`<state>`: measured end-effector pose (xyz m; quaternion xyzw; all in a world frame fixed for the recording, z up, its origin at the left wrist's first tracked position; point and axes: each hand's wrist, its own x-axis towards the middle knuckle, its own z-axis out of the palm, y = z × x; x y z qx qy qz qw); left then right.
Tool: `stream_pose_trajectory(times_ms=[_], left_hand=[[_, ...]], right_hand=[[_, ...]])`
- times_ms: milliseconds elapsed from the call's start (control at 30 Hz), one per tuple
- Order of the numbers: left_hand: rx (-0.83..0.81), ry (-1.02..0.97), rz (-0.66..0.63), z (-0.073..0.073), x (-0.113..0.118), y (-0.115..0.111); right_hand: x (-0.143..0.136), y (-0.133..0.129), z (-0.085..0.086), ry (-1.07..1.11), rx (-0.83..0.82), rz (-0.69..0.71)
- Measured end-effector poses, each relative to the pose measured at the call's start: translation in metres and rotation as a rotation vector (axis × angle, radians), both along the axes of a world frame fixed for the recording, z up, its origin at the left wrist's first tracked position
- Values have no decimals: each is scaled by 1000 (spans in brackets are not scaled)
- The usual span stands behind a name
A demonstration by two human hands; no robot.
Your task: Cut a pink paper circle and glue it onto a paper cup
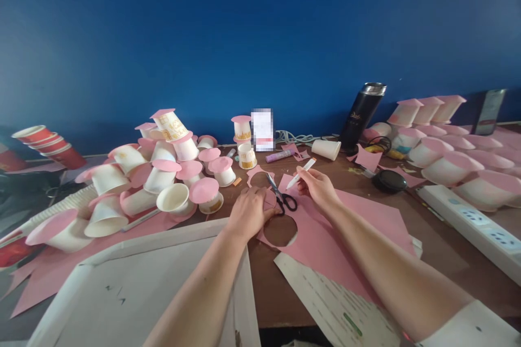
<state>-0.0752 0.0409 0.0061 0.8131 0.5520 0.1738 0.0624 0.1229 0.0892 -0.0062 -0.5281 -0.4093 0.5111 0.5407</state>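
Note:
My left hand (249, 210) is closed around the edge of a small round pink paper piece (269, 200), near the middle of the table. My right hand (316, 184) grips a white marker (300, 174) with an orange end, its tip pointing down and left. Between the hands lie scissors with black handles (288, 202), partly over the pink paper. A large pink sheet (325, 227) with a round hole cut in it spreads under my right hand and forearm. Just behind the scissors is a pink scrap (253, 174) with a curved cutout.
Paper cups with pink tops (204, 191) crowd the left; more (451, 165) stand at the right. A black bottle (362, 116), a tipped cup (326, 149), a purple glue stick (280, 155) and a phone (262, 130) are at the back. A power strip (474, 225) lies right.

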Motion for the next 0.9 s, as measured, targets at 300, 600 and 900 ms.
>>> stream_pose_trajectory(times_ms=[300,600,900], left_hand=[[27,56,-34,4,1,-3],[-54,-35,-32,6,-5,-2],[-169,-223,94,3,-13,10]], right_hand=[[1,-1,1,-10,-7,23],[-6,-10,8,-37,95,92],[-29,-36,9,-421,309,361]])
